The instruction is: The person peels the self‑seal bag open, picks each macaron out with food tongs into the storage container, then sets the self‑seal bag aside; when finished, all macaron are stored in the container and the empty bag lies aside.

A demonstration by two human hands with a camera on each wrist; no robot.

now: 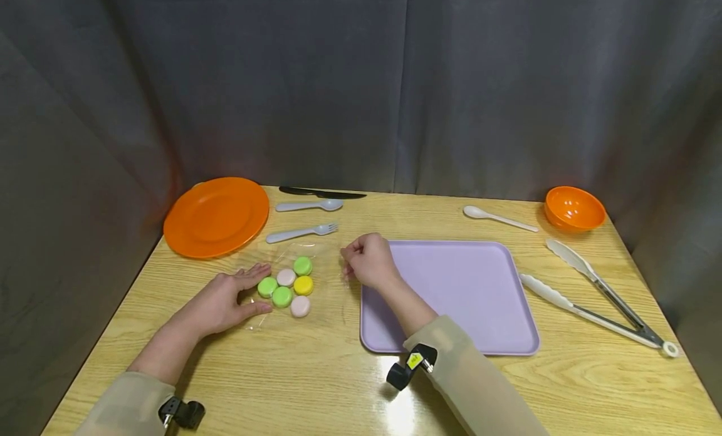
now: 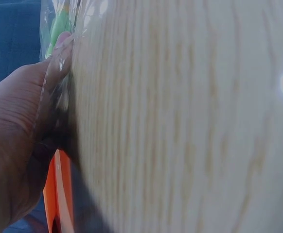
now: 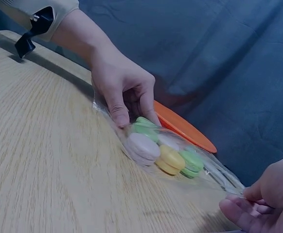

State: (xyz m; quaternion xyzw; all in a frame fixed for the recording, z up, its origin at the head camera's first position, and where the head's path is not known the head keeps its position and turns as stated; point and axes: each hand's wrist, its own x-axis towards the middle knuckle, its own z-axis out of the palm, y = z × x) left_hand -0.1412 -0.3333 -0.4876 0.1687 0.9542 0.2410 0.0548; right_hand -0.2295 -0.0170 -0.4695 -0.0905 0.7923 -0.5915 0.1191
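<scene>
Several green, pale pink and yellow macarons [image 1: 282,297] lie together in a clear plastic bag [image 3: 204,187] on the table. My left hand [image 1: 225,301] rests on the bag's left end, thumb and fingers spread on either side of a green macaron [image 1: 267,287]. In the left wrist view, clear film passes in front of part of that left hand [image 2: 20,116]. At the bag's other end, my right hand [image 1: 369,259] pinches the film's edge between thumb and fingertips, beside the tray's upper left corner. The right wrist view shows this right hand [image 3: 270,199] low at the right.
A lilac tray [image 1: 457,292] lies at the right, with tongs [image 1: 609,304] beyond it. An orange plate [image 1: 217,217], black knife [image 1: 321,192], spoon [image 1: 310,205] and fork [image 1: 301,233] sit behind the bag. Another spoon [image 1: 499,218] and an orange bowl [image 1: 574,209] stand back right.
</scene>
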